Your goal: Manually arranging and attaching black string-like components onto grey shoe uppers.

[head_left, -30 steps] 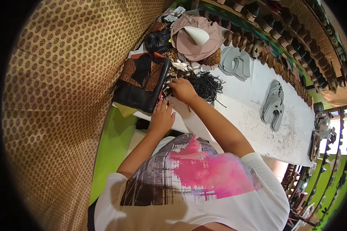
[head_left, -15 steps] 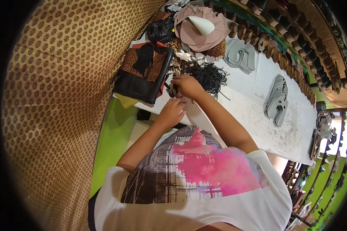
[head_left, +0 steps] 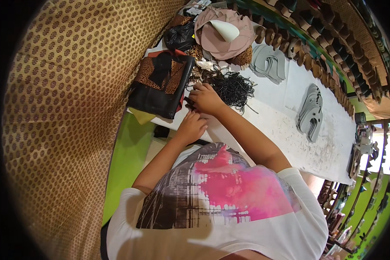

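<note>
Both hands at bench edge: left hand [head_left: 191, 127] and right hand [head_left: 206, 98] pinch small dark strap piece [head_left: 189, 103]. Looks light, floppy; best held by ends. Black cord pile [head_left: 234, 88] at 2 o'clock.

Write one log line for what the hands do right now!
left hand: at small dark piece, grip unclear | right hand: on same piece, beside black cords | black folder left | white table

Grey sole cutouts [head_left: 311, 113], pink leather heap [head_left: 223, 34], patterned brown wall [head_left: 65, 108]
</note>
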The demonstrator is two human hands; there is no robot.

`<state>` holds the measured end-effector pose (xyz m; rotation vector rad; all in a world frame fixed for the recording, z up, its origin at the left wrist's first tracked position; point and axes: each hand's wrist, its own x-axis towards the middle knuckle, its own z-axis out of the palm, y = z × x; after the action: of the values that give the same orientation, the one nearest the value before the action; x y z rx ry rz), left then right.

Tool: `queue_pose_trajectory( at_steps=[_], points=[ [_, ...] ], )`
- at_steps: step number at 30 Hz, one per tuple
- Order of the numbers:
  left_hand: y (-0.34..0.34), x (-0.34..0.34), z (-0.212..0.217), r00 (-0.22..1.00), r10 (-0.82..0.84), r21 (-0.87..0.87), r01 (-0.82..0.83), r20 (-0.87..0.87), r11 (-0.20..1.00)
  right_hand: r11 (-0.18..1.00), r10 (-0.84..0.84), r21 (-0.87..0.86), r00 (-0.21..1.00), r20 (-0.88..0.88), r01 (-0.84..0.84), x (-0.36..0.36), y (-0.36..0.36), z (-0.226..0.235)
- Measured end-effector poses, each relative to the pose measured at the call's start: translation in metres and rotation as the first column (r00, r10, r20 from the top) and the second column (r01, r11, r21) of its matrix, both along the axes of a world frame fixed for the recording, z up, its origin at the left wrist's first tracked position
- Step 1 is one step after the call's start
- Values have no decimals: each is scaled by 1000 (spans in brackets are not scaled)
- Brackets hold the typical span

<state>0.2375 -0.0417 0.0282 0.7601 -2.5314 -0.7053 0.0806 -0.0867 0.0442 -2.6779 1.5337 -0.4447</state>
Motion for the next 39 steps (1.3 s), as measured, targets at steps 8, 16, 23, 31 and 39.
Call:
queue_pose_trajectory(
  at_steps=[8,16,23,31,39],
  points=[
    [-7,14,10,979,168,-33,-173,-114,984,948,-316,127,907,277,291,-21,16,-2],
    [-21,1,7,891,429,-134,-412,147,901,926,-358,-100,931,70,364,-2,1,-16],
    [-34,7,12,883,410,-164,-380,227,910,922,-387,3,916,105,388,-9,13,-6],
    [-40,9,8,898,360,-166,-326,254,931,941,-338,18,940,50,338,-7,4,-5],
    [-34,12,15,900,416,-28,-416,131,909,884,-461,141,881,107,446,-11,15,7]
  ],
)
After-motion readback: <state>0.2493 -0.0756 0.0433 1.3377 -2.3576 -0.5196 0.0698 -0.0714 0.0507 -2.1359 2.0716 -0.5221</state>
